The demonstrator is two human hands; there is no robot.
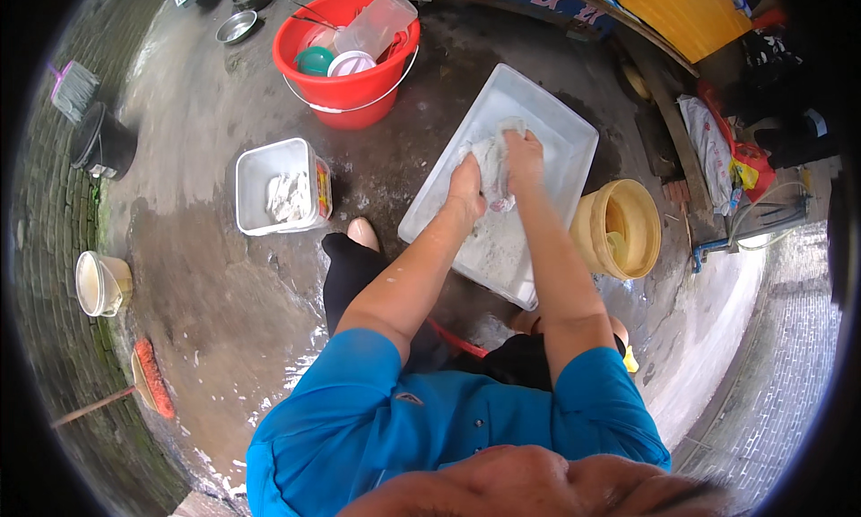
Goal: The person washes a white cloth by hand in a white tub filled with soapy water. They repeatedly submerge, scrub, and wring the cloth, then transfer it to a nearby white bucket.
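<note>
Both my hands are over a long white plastic tub [572,130] that stands on the wet floor before me. A wet, whitish cloth [493,167] is bunched between them. My left hand [466,189] grips the cloth's near left side. Farther right, my right hand [523,159] holds its other side, and a piece of it sticks up beyond my fingers. Cloudy, greyish water [494,248] covers part of the tub's bottom. To the left, a square white bucket [252,207] holds another crumpled whitish cloth [288,197].
A red bucket [356,100] with plastic containers stands ahead. Right of the tub is a yellowish bucket [632,211]. Along the left wall are a black bucket [107,144], a lidded pail [107,285] and an orange-bristled broom [153,379]. Metal bowls [237,27] lie far left.
</note>
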